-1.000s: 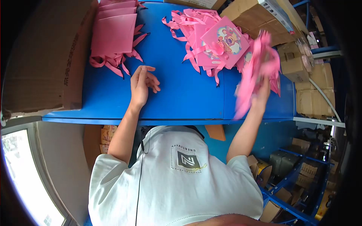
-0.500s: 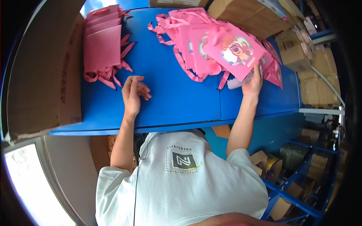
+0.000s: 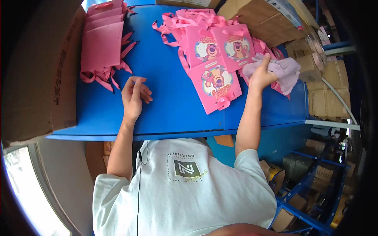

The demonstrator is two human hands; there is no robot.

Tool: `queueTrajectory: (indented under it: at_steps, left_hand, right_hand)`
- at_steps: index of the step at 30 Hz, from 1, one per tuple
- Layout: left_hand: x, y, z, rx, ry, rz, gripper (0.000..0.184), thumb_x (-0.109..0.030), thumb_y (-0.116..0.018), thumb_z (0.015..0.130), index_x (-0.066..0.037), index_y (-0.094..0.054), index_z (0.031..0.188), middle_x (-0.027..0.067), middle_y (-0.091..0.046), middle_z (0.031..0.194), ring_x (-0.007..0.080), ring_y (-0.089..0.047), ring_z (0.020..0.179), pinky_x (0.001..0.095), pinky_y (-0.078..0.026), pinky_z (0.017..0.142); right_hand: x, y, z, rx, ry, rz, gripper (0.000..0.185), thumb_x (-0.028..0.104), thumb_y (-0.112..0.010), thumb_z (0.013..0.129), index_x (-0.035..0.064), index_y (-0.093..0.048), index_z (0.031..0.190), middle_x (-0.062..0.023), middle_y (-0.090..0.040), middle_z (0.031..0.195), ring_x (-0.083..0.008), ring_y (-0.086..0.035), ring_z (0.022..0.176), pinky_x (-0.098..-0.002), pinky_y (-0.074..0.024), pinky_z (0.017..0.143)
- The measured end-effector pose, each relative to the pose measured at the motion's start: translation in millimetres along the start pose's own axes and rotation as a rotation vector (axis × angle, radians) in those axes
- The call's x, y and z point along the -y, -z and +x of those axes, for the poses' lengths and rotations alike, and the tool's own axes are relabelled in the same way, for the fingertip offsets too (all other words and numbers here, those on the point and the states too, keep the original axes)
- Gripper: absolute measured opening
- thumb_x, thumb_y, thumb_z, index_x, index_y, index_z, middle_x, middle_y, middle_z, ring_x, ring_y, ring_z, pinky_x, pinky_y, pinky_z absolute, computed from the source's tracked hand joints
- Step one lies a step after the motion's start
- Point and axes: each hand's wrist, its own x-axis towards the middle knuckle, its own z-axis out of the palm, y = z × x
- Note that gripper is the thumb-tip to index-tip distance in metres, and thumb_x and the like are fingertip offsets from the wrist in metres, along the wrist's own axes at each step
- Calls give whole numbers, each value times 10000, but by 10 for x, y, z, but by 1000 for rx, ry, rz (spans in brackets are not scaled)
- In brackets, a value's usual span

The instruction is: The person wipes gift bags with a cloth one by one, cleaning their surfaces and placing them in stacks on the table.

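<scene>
A pale lilac cloth (image 3: 286, 72) hangs crumpled from my right hand (image 3: 263, 74), whose fingers are closed on it. Just left of that hand lies a heap of pink gift bags (image 3: 238, 46) with bear pictures and ribbon handles; one bag (image 3: 215, 84) rests nearest the front. My left hand (image 3: 134, 94) hovers over the blue table (image 3: 173, 110) with fingers loosely curled and apart, holding nothing. Above it, at the back left, several plain-sided pink bags (image 3: 103, 47) overlap in a row, their ribbons spread at the near end.
A large cardboard box (image 3: 35, 74) stands along the left edge. More cartons (image 3: 262, 23) and brown boxes (image 3: 328, 94) are at the back right and right. A blue shelf rack (image 3: 303, 212) with boxes stands at the lower right.
The pink bag that my right hand held has been let go and lies on the heap. That hand has moved slightly right, now with the cloth showing fully. My left hand has shifted slightly left.
</scene>
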Motion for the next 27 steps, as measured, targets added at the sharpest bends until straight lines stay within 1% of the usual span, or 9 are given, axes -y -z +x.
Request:
queueTrajectory:
  at_steps: [1, 3, 5, 8, 11, 18, 20, 23, 27]
  left_hand:
    - [-2, -5, -1, 8, 4, 0, 316, -309, -508, 1141, -28, -652, 1132, 102, -692, 746, 171, -650, 534, 250, -498, 510]
    - [-28, 2, 12, 20, 11, 9, 300, -303, -522, 1138, -33, -654, 1128, 97, -688, 741, 165, -646, 534, 251, -497, 510]
    - [-46, -5, -3, 13, 34, -67, 260, -287, -578, 1115, -39, -656, 1118, 83, -681, 730, 149, -613, 518, 249, -489, 514]
    - [-99, -37, -50, -95, -39, 78, 236, -260, -656, 1073, -27, -649, 1106, 75, -687, 746, 139, -604, 553, 249, -481, 527]
    - [-299, 55, 46, -231, -207, 357, 286, -281, -762, 1012, -46, -661, 1139, 66, -695, 754, 144, -647, 618, 243, -509, 580]
    - [-264, 382, 855, -602, -864, 1442, 670, -458, -757, 948, -56, -553, 1443, 233, -635, 1387, 427, -670, 1181, 475, -570, 959]
    - [60, 678, 1175, -596, -805, 1541, 684, -462, -739, 953, -55, -536, 1464, 243, -624, 1407, 444, -661, 1202, 489, -569, 967]
    - [535, 1053, 1479, -587, -662, 1809, 728, -473, -685, 967, -54, -486, 1528, 272, -592, 1465, 495, -636, 1268, 534, -565, 991]
    - [134, 794, 1042, -403, -590, 1837, 645, -375, -679, 971, -54, -521, 1508, 280, -602, 1463, 479, -625, 1305, 543, -560, 1013]
  right_hand:
    - [-70, 37, 46, 20, -7, -3, 610, 28, -708, 1000, -129, -398, 1502, -276, -535, 1517, -275, -633, 1286, -337, -514, 1076]
    - [-267, 43, 73, -94, 466, -55, 624, 7, -733, 981, -85, -408, 1506, -168, -726, 1204, -188, -741, 933, -257, -598, 828]
    - [-107, -51, -95, -132, 743, -77, 537, 20, -712, 1002, -86, -460, 1464, -172, -722, 1201, -185, -741, 907, -232, -603, 748]
    - [-15, 55, -461, 12, 370, 90, 472, 18, -703, 1009, -88, -506, 1425, -164, -725, 1188, -193, -738, 919, -251, -608, 783]
    - [-103, 236, -746, 111, 275, 22, 494, 14, -689, 1017, -103, -479, 1449, -204, -698, 1256, -233, -727, 995, -290, -600, 836]
    - [-135, 247, -1185, 115, 442, -233, 408, -3, -649, 1031, -108, -505, 1397, -234, -687, 1287, -262, -714, 1032, -356, -595, 868]
    - [-260, 200, -1362, 149, 731, -226, 412, -10, -661, 1011, -101, -511, 1384, -243, -687, 1285, -289, -710, 1029, -404, -590, 865]
    - [-224, 114, -1808, 351, 704, -154, 451, -9, -692, 977, -101, -526, 1386, -240, -704, 1227, -344, -707, 1010, -433, -583, 870]
    - [-496, 204, -1839, 612, 707, -294, 295, 34, -704, 995, -72, -598, 1249, -192, -685, 1110, -314, -653, 926, -403, -554, 868]
